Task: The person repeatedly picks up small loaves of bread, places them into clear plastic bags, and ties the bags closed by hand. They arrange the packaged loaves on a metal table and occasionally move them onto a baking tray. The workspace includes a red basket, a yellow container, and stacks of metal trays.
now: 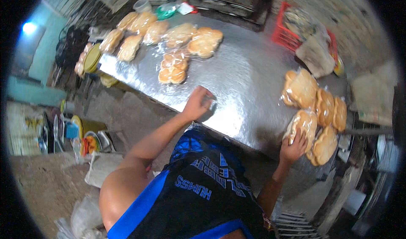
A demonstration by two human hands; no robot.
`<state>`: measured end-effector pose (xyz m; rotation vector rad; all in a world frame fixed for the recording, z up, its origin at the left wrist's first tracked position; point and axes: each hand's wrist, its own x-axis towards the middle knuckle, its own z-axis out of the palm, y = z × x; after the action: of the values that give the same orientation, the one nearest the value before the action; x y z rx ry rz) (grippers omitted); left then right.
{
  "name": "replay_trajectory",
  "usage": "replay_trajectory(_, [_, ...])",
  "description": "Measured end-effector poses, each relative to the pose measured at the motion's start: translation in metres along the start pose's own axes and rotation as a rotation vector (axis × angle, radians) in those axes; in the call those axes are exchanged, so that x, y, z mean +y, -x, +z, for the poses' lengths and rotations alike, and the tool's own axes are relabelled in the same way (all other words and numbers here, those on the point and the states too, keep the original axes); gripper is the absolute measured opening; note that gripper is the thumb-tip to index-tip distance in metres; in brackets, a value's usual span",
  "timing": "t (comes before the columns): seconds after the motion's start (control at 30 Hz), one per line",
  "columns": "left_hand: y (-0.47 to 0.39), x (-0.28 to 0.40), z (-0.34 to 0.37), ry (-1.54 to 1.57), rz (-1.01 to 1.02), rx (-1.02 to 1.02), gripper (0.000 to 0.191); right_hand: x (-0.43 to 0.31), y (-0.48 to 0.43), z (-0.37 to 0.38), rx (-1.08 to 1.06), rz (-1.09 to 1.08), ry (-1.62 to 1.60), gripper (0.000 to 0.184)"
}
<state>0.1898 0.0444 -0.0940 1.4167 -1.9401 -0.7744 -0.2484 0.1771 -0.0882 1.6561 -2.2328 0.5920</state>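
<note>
My left hand (197, 103) hangs over the near edge of a shiny metal-topped table (234, 77), fingers loosely curled and nothing visible in them. Nearest to it lies a clear plastic pack of golden bread rolls (173, 68). On the right, my right hand (294, 146) grips the near end of a wrapped bread pack (305, 120), with fingers across its top and thumb at its side. Touching or close around that pack are another wrapped bread pack (325, 145), a larger one (301, 88) and narrower ones (325, 107).
Several more bread packs (142, 23) lie at the table's far left. Behind them are a plastic cup (142, 5) and green plastic (166, 11). A red plastic crate (285, 35) stands at the back right, a cloth (315, 56) against it. A yellow-lidded container (92, 58) adjoins the left end.
</note>
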Motion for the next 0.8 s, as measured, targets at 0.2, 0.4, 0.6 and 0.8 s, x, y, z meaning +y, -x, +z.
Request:
replay_trajectory(0.2, [0.027,-0.034,-0.115,-0.68,0.1,0.294,0.044,-0.06,-0.01,0.015,0.046,-0.044,-0.218,0.038])
replay_trajectory(0.4, [0.0,-0.108,-0.127,-0.143,0.013,0.025,0.031,-0.251,-0.038,0.02,-0.807,-0.202,-0.734,0.031])
replay_trajectory(0.6, [-0.077,-0.024,-0.106,0.731,0.138,-0.341,0.014,-0.354,-0.035,0.032,-0.668,-0.355,-0.891,0.076])
replay_trajectory(0.8, [-0.124,0.026,-0.102,0.522,0.606,-0.509,0.009,-0.3,-0.031,0.008,-0.358,-0.246,-0.426,0.039])
